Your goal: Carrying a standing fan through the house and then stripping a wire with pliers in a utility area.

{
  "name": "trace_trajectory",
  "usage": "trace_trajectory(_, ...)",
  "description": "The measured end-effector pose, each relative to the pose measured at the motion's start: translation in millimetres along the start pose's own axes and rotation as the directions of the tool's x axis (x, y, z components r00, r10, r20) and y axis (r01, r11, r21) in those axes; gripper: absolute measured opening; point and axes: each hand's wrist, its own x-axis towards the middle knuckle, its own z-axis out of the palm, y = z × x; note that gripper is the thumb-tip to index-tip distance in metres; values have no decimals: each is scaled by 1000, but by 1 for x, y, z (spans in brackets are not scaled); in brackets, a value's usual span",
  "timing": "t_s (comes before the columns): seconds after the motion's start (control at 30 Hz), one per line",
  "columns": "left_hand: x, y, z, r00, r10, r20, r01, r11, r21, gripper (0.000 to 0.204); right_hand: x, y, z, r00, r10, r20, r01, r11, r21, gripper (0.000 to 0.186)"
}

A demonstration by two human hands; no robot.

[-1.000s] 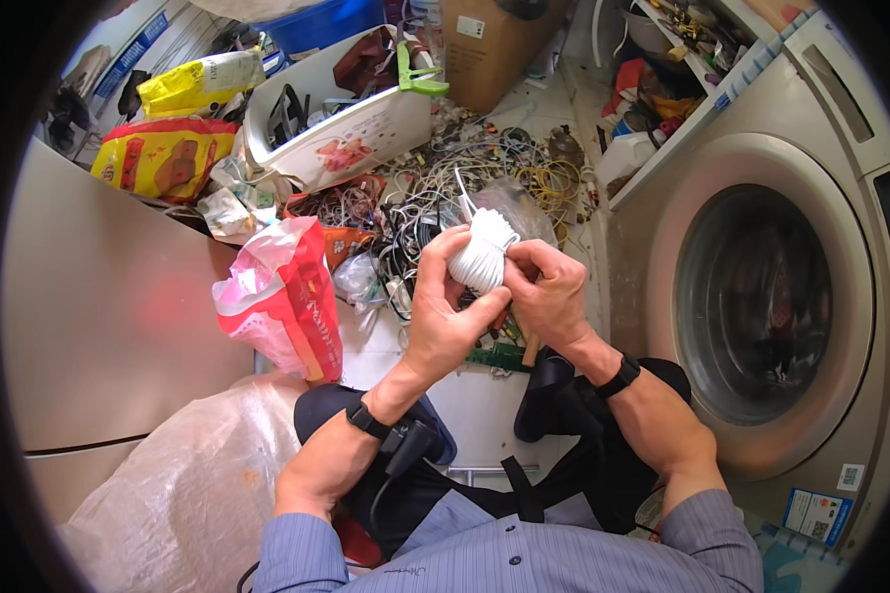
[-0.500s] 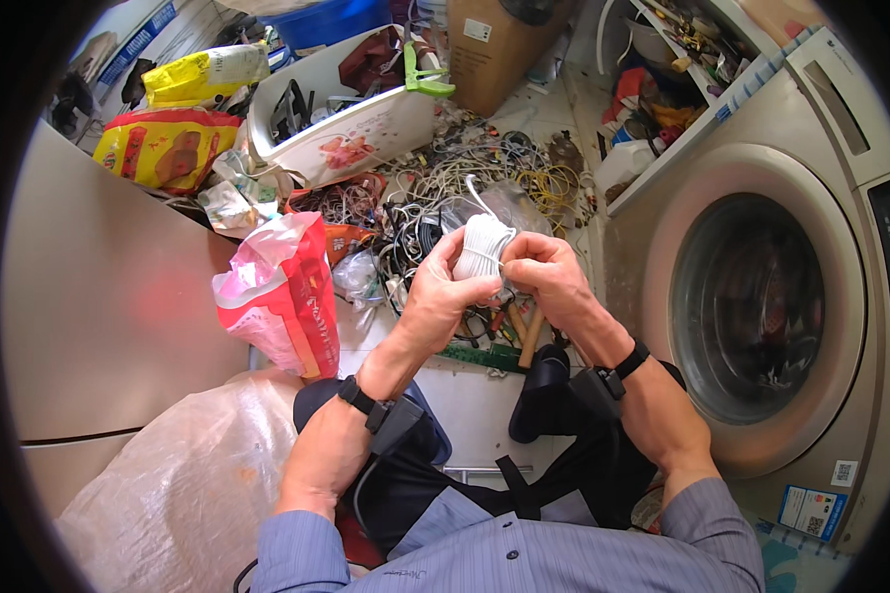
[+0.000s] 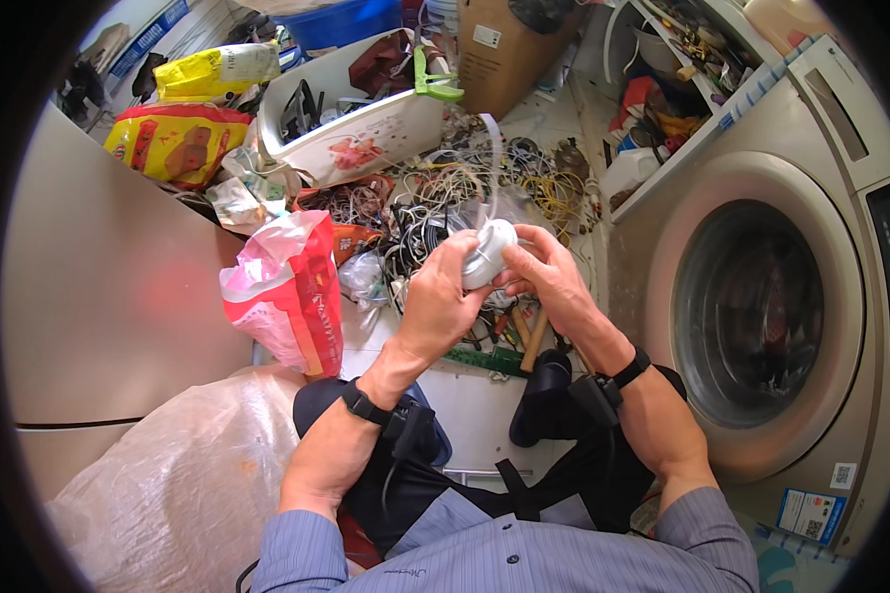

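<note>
White flat cable coil [image 3: 489,253] sits pinched betw. both hands: left hand [image 3: 443,301] wraps it from the left, right hand [image 3: 552,280] closes fingers on its right side; a loose tail stands up above the grip. Just below lie wood-handled tools [image 3: 530,338]. Left of the grip, a red-pink plastic bag [image 3: 289,292]. Beyond, a tangled wire heap [image 3: 445,193], then a white tub [image 3: 358,124]. Washing machine [image 3: 761,296] off to the right.
</note>
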Motion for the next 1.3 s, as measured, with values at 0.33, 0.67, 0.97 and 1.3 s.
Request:
trace_trajectory(0.33,-2,9,10,986,-155,61,164,969,-183,65,8,1,-18,992,-121,32,119,992,47,44)
trace_trajectory(0.67,10,4,-5,776,-349,526,625,540,-564,81,6,2,-10,983,-102,151,129,975,-183,48)
trace_trajectory(0.97,5,-6,8,746,-461,480,665,498,-556,66,-3,0,-3,704,-657,269,589,328,-739,21)
trace_trajectory(1.3,2,-8,13,832,-426,355,495,859,-129,63,6,12,-8,567,-598,566,617,-147,-773,14)
